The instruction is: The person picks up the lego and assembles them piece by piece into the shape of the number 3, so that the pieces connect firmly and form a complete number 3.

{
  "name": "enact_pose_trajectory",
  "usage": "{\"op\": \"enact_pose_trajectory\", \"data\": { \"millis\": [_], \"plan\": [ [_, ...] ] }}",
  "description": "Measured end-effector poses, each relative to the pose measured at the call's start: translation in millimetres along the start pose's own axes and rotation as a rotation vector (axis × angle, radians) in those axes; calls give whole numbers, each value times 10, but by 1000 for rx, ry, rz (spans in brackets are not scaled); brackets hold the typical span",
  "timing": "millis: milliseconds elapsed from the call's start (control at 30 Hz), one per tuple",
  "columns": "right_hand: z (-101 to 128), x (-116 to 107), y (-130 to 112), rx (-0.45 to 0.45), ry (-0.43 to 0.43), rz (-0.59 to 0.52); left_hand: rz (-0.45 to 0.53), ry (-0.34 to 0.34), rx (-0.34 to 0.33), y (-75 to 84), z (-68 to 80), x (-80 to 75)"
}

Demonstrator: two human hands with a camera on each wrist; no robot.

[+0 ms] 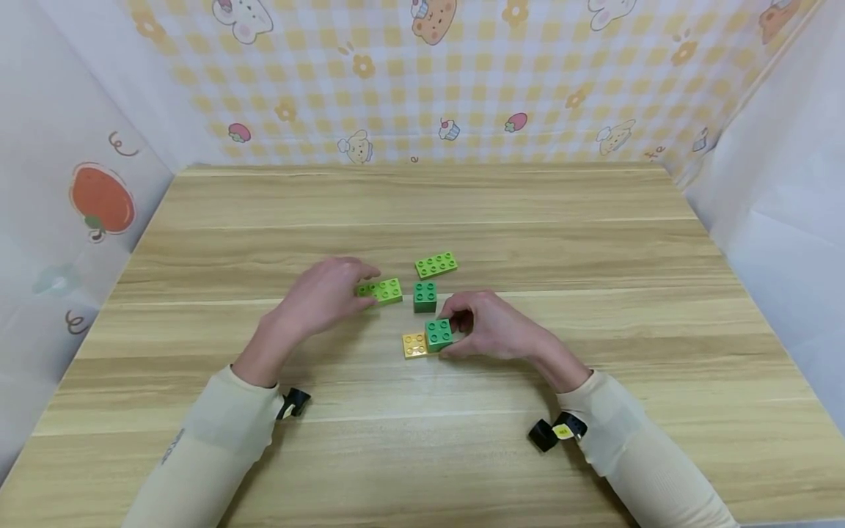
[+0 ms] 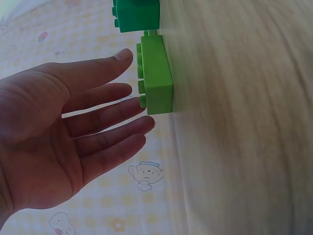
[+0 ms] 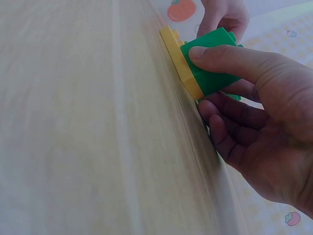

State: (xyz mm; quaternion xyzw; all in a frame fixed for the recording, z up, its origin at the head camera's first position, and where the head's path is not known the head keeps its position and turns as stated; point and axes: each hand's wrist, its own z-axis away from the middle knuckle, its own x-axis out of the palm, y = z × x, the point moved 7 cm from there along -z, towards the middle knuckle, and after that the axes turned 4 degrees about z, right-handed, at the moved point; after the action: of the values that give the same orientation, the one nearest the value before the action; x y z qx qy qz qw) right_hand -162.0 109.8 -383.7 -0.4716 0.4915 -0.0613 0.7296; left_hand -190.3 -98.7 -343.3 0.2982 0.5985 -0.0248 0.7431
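My right hand [image 1: 485,323] grips a dark green square brick [image 1: 439,333] that sits on one end of a flat yellow plate [image 1: 414,345]; the thumb [image 3: 230,56] lies across the same green brick [image 3: 215,63] above the yellow plate [image 3: 183,66]. My left hand [image 1: 323,293] hovers with straight fingers [image 2: 105,105] just over a lime green brick [image 1: 383,291], seen close as the lime brick [image 2: 156,73]. A second dark green square brick [image 1: 425,295] stands between the hands.
A flat lime green plate [image 1: 436,264] lies behind the dark green brick. All pieces lie on a wooden table [image 1: 422,205] enclosed by patterned walls at the back and plain walls at both sides.
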Motion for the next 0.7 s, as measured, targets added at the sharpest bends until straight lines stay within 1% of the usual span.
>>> {"op": "enact_pose_trajectory", "data": {
  "millis": [167,500,700],
  "plan": [
    [-5,5,0,-11,-2,-3,-3,-8,8,-23,-6,33],
    [-4,9,8,16,-3,-3,-3,-6,37,-45,-20,81],
    [-8,22,24,31,-7,-3,-2,-6,46,-34,-25,84]
  ]
}}
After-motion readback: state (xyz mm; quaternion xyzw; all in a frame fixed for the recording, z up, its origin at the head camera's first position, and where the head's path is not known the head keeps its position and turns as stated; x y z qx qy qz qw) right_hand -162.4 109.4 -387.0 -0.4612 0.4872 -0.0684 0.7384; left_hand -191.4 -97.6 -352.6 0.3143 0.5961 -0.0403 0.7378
